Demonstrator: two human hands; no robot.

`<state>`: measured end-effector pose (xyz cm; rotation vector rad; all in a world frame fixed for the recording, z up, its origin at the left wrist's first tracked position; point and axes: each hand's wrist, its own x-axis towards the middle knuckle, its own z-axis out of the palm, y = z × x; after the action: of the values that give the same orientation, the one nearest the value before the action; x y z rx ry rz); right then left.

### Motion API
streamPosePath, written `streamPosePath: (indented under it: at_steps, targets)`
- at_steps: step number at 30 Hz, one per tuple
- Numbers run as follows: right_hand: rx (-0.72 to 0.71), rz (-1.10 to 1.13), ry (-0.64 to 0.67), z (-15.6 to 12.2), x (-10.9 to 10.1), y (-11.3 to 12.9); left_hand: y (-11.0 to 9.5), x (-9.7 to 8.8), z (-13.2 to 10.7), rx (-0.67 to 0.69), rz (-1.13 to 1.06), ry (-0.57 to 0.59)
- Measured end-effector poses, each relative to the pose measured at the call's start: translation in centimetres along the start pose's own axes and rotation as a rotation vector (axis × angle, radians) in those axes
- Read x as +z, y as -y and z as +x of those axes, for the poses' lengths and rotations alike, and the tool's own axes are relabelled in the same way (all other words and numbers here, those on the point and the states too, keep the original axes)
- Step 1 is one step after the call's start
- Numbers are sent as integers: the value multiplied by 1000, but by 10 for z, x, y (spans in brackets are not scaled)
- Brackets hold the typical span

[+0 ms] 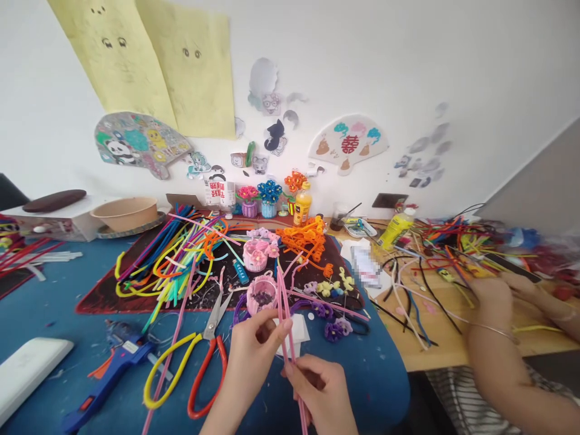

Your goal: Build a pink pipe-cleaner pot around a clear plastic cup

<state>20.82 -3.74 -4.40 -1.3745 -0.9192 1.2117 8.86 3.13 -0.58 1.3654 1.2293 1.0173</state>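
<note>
Several pink pipe cleaners (281,296) run side by side between my hands, in front of me over the blue table. With thumb and fingers closed, my left hand (254,350) pinches them partway up. Lower down, my right hand (321,386) grips the same bundle, its fingers curled round it. Just beyond my hands stands a small pink pipe-cleaner basket (261,295), with a second pink basket (254,256) carrying flowers behind it. Scissors (211,329) with one yellow and one red handle lie spread to the left of my left hand.
A blue glue gun (111,374) and a white power bank (31,374) lie at left. Colourful pipe cleaners (176,260) heap on the dark mat, beside orange pieces (306,241). Bottles (302,205) and pipe-cleaner flower pots (269,199) line the wall. Another person's arm (493,338) reaches in at right.
</note>
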Motion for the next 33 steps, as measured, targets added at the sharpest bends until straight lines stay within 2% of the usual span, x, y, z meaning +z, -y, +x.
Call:
streamPosePath:
  at_steps: [5, 16, 18, 20, 23, 26, 28, 30, 33]
  targets:
    - [13, 3, 65, 0, -2, -7, -6, 2, 6, 27, -27, 62]
    - [134, 132, 337, 2, -11, -10, -3, -1, 6, 5, -88, 135]
    - [145, 141, 354, 3, -13, -11, -4, -1, 5, 11, -83, 137]
    - [163, 131, 345, 3, -15, -11, -5, -2, 5, 20, -71, 139]
    - [166, 114, 251, 2, -13, -9, -5, -4, 6, 31, -46, 140]
    - [61, 84, 100, -2, -6, -5, -7, -5, 7, 33, -25, 132]
    - [-2, 46, 45, -3, -1, -1, -8, -4, 7, 34, -14, 126]
    - [-17, 26, 42, -4, 2, 1, -9, -4, 6, 37, -5, 113]
    - [34, 38, 126, -3, 0, 4, -8, -3, 6, 45, -2, 92]
